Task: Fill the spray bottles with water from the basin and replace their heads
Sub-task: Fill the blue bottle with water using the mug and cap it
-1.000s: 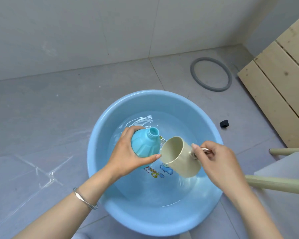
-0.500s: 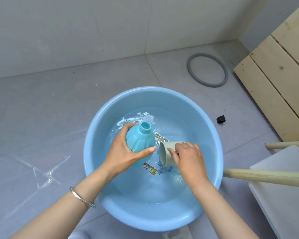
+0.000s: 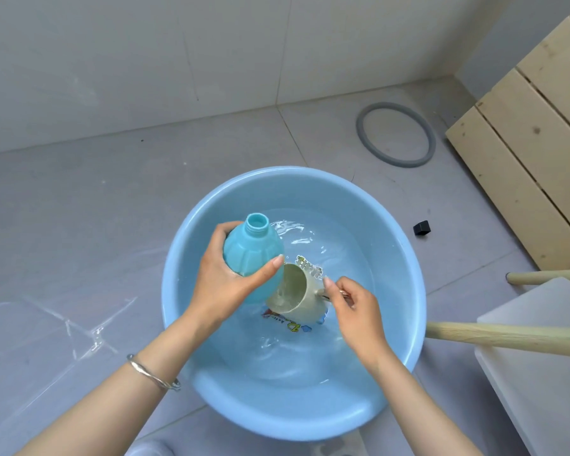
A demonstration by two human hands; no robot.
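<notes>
Beige mug [image 3: 297,297] has swung up from the water [image 3: 326,350] at centre of the blue basin [image 3: 293,179], right hand [image 3: 356,311] pinching its handle, left hand [image 3: 218,281] clasping the headless spray bottle [image 3: 250,255] at 10 o'clock: apparently mid-scoop, next calling for an aligned pour.

I get one view only, worn on the head: wide-angle, facing forward and steeply down from close above the basin [image 3: 310,185], the wall [image 3: 145,60] along the top.

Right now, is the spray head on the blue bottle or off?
Off. The blue bottle shows a bare, open threaded neck with nothing screwed on. The left hand grips it over the basin.
</notes>
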